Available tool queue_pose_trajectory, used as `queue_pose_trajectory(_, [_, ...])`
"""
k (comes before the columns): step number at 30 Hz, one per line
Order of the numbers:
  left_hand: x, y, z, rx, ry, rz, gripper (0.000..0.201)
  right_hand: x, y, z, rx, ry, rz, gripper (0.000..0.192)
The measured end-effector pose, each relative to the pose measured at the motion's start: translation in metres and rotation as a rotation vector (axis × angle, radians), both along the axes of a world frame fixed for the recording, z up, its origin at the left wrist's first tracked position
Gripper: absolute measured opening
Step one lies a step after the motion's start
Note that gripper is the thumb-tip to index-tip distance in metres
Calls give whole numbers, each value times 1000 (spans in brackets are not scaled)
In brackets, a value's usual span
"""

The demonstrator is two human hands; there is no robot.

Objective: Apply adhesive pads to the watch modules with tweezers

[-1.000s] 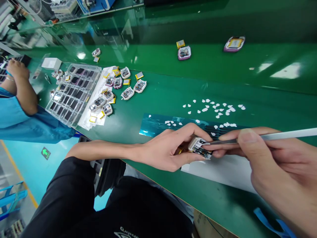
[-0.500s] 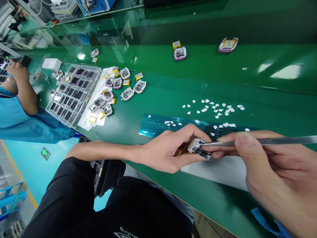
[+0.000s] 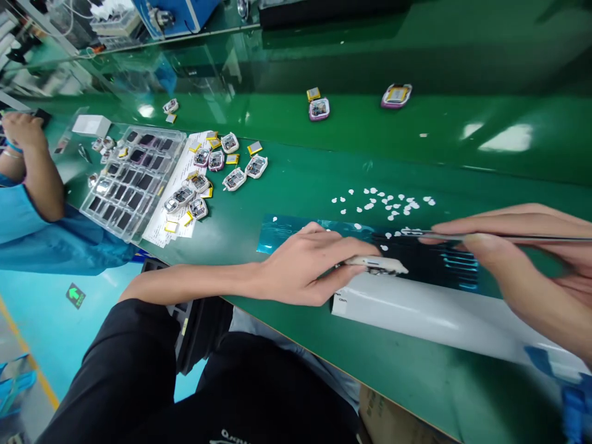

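My left hand (image 3: 308, 265) pinches a small white watch-like device (image 3: 379, 265) low over the green table, above the edge of a white sheet (image 3: 430, 317). To the right, my right hand (image 3: 522, 259) grips metal tweezers (image 3: 462, 236). The tweezer tip sits over the dark blue sticker strip (image 3: 435, 259), close to scattered small white round pieces (image 3: 383, 203). The tip is apart from the device.
A clear tray (image 3: 132, 179) of dark screens lies at the left, with several loose devices and yellow batteries (image 3: 213, 172) beside it. Two more devices (image 3: 319, 108) rest on the far belt. A co-worker's arm in a blue sleeve (image 3: 32, 185) is at the far left.
My right hand has lifted the tweezers off the device and moved them up and right, over the sticker strip. My left hand has tilted the device flatter. The view has shifted.
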State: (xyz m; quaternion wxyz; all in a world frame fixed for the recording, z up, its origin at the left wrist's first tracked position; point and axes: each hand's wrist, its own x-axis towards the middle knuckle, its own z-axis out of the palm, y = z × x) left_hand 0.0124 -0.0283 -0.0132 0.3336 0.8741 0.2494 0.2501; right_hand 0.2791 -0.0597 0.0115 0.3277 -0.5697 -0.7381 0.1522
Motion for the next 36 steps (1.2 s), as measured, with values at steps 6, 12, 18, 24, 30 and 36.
queue_pose_trajectory(6, [-2,4,-13,469,97,-193,26,5,14,-10,-67,64,235,22])
queue_pose_trajectory(12, [-2,5,-14,719,89,-249,19,-3,13,-14,-141,57,411,25])
queue_pose_trajectory(18, [-1,5,-15,717,167,-244,21,-1,9,-17,-46,3,449,21])
queue_pose_trajectory(24, [0,5,-19,718,169,-252,22,3,8,-17,-68,-21,437,22])
queue_pose_trajectory(30, [2,4,-12,683,162,-200,23,-1,7,-18,-57,-17,431,23])
queue_pose_trajectory(36, [2,5,-11,672,158,-209,18,0,7,-20,2,-44,410,24])
